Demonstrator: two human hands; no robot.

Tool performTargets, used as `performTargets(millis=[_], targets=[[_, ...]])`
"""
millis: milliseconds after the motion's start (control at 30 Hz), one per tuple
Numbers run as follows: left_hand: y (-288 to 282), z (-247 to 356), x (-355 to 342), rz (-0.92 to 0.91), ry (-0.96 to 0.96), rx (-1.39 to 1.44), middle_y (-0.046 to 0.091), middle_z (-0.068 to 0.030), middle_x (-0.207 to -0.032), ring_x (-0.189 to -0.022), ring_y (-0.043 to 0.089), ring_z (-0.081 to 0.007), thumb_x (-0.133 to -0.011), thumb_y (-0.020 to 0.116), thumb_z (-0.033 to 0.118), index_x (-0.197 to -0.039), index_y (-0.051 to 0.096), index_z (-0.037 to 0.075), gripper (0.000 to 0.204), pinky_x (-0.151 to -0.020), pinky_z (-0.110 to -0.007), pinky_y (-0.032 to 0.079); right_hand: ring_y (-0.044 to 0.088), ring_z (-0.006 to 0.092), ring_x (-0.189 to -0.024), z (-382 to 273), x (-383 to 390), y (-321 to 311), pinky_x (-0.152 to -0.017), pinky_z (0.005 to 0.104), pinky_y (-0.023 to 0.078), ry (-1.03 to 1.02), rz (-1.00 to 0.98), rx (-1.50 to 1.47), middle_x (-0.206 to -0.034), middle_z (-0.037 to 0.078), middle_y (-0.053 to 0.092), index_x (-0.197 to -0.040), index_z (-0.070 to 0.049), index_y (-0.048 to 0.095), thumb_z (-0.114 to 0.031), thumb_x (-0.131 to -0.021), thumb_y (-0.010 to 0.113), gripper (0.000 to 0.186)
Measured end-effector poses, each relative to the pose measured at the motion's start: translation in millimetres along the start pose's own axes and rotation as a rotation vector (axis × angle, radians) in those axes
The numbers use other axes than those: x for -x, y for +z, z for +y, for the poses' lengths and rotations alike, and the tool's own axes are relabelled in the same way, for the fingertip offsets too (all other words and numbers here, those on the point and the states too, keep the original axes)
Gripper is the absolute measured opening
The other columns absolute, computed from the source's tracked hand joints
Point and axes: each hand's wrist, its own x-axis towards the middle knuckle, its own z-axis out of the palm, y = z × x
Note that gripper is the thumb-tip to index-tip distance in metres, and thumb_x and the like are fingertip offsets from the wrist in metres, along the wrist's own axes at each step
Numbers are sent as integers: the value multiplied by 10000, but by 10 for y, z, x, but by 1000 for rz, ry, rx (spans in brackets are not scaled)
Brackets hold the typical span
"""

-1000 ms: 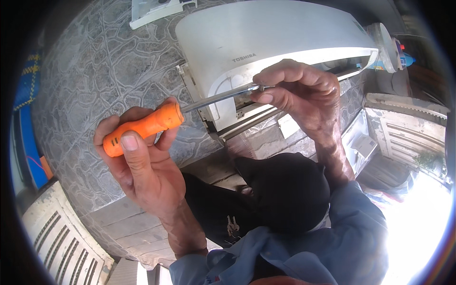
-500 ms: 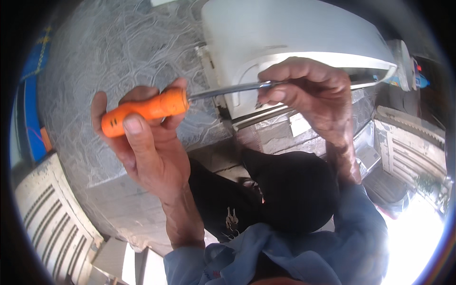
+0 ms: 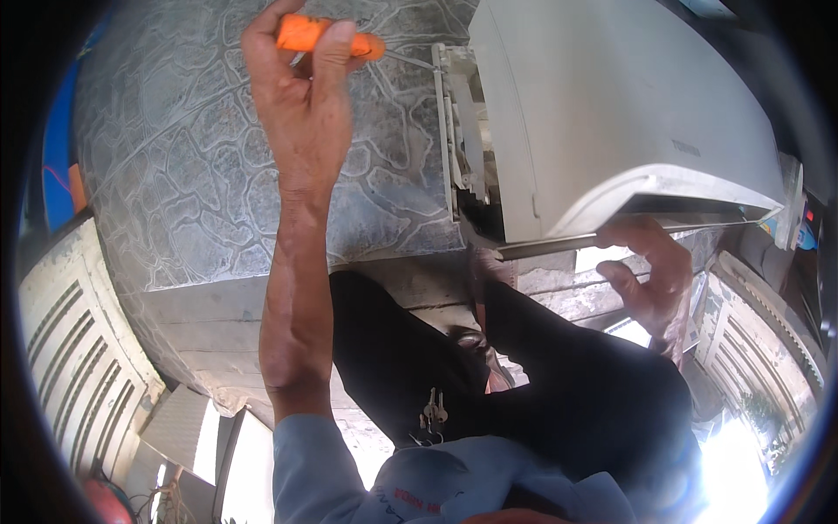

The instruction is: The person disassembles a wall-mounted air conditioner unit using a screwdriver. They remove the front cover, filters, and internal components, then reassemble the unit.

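Note:
My left hand [image 3: 301, 79] is raised at the top and closed around the orange handle of a screwdriver [image 3: 305, 33]. The thin metal shaft runs right from the handle to the near end of a white wall-type air conditioner unit [image 3: 620, 96], where frame and inner parts show at the side. Whether the tip touches it, I cannot tell. At the unit's lower front edge is my right hand [image 3: 655, 271], thumb apart from the bent fingers and no tool in it. Its fingertips are at the edge, with contact unclear.
The unit rests by a stone-patterned grey floor [image 3: 201, 175]. Worn cream slatted furniture stands at left [image 3: 83, 358] and right [image 3: 759, 323]. My legs in black trousers [image 3: 393, 349] are below the unit, with keys [image 3: 432, 410] hanging at my waist.
My left hand has carried the screwdriver up and away, its shaft now at the unit's side. My right hand has let go of the shaft and dropped to the unit's lower edge.

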Motion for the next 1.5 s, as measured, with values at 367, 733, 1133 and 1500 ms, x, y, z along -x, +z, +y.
performTargets(millis=[367, 733, 1133, 1500], targets=[[340, -542, -255, -170, 134, -121, 580, -58, -961, -843, 604, -122, -1021, 666, 99, -1391, 485, 16, 420, -759, -271, 562, 744, 288, -928, 366, -69, 206, -833, 399, 565, -111, 3, -16, -988, 118, 774, -1075, -9, 746, -375, -846, 863, 446], [376, -676, -328, -250, 152, -111, 590, -60, -967, -825, 609, -123, -1006, 690, 107, -1383, 503, 28, 428, -755, -271, 567, 744, 289, -934, 369, -81, 275, -831, 394, 567, -110, 83, 97, -1031, 110, 768, -1094, -28, 749, -235, -822, 840, 354], [491, -296, -725, -728, 244, -176, 648, -79, -968, -859, 621, -125, -990, 704, 146, -1418, 540, 55, 467, -763, -287, 545, 733, 293, -906, 400, -34, 309, -799, 405, 570, -81, 169, 55, -1014, 111, 754, -1085, -43, 754, -102, -772, 792, 320], [433, -739, -415, -808, -350, 740, 657, -15, -1152, -1060, 609, -92, -1017, 679, 114, -1326, 590, 44, 329, -934, -261, 514, 697, 274, -787, -538, -757, -494, -675, 394, 557, -379, -1, 223, -905, 132, 704, -995, -76, 721, -72, -779, 758, 219]])
